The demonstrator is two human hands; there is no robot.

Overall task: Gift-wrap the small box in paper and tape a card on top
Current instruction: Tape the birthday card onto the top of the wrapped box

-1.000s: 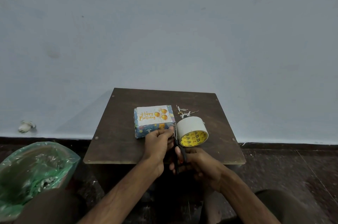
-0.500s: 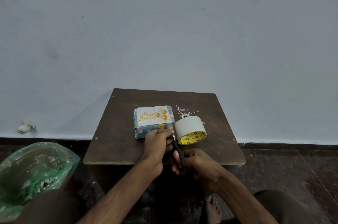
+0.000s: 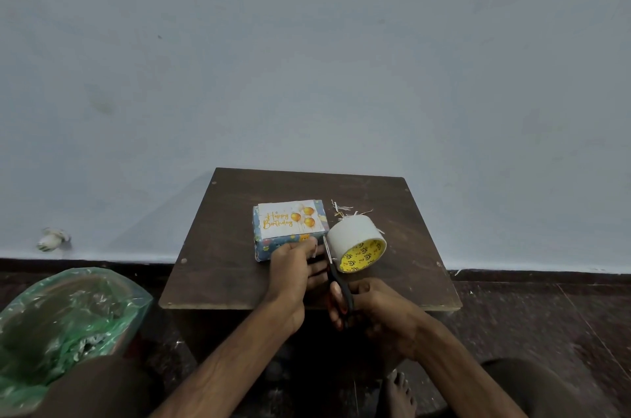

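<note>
Nearest, the right hand [image 3: 379, 311] has its fingers curled round black-handled scissors [image 3: 341, 291], blades pointing away. The left hand [image 3: 293, 269] has its fingers pinching a pale tape strip [image 3: 313, 251] at the near right corner of the small blue paper-wrapped box [image 3: 269, 245], mid-bench [image 3: 225, 284], with the white birthday card [image 3: 290, 219] on top. A white tape roll [image 3: 355, 240] lies just right.

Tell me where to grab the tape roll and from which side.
Pinch the wall of the tape roll at its near-right rim: thumb inside the yellow core, fingers on the white outer band. It lies tilted with the core facing the person, while the scissors and box crowd its left.
</note>
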